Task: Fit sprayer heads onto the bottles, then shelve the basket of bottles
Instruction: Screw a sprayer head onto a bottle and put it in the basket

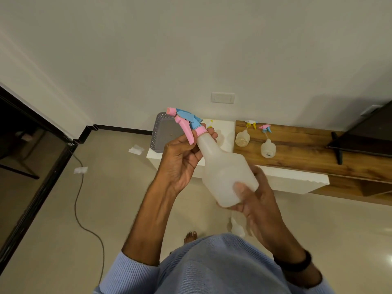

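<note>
Fitting a sprayer head, head-camera view. The translucent bottle (224, 172) is held in the air in front of the white worktop (224, 126), tilted with its neck up and to the left. The right hand (256, 198) wraps fingers and thumb round the bottle's base. The left hand (182, 158) has its grip closed on the pink collar (201, 130) at the neck, and the pink-and-blue sprayer head (186, 120) projects above the fingers.

The step in hand appears to be screwing the collar down (whether it is already seated cannot be told). Done well, the right hand would keep the body steady without squeezing the soft wall. The left hand would turn the collar alone, not the trigger, keeping the head square to the neck so the thread does not cross. It would stop once the collar is snug.

The grey basket (163, 132) lies on the white worktop behind the hands. Two smaller bottles (242, 139) (268, 147) lie on the wooden worktop (307, 149), with sprayer heads at their necks.
</note>
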